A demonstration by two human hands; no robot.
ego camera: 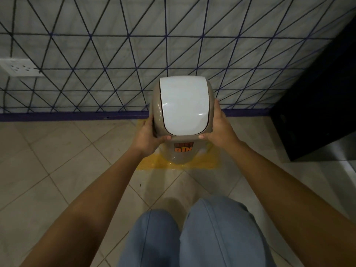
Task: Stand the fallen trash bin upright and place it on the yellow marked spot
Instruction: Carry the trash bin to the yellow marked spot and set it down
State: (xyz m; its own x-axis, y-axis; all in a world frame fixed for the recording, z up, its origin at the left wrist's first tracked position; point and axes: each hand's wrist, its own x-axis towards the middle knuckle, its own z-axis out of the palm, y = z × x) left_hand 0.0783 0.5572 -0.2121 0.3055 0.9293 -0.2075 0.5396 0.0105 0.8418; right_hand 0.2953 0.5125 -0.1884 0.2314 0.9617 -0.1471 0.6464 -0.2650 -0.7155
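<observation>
The trash bin (184,106) is a beige plastic bin with a white swing lid and an orange "BIN" sticker on its front. It stands upright, seen from above, close to the wall. Its base sits within the yellow marked spot (204,162), a yellow taped patch on the tiled floor; whether the base touches the floor I cannot tell. My left hand (149,136) grips the left side of the lid rim. My right hand (219,128) grips the right side, thumb on the front edge.
A wall with a dark triangle-line pattern (115,54) rises right behind the bin, with a purple skirting strip at its foot. A white socket plate (21,67) is on the wall at left. A dark cabinet (319,105) stands at right. My knees in blue jeans (192,237) are below.
</observation>
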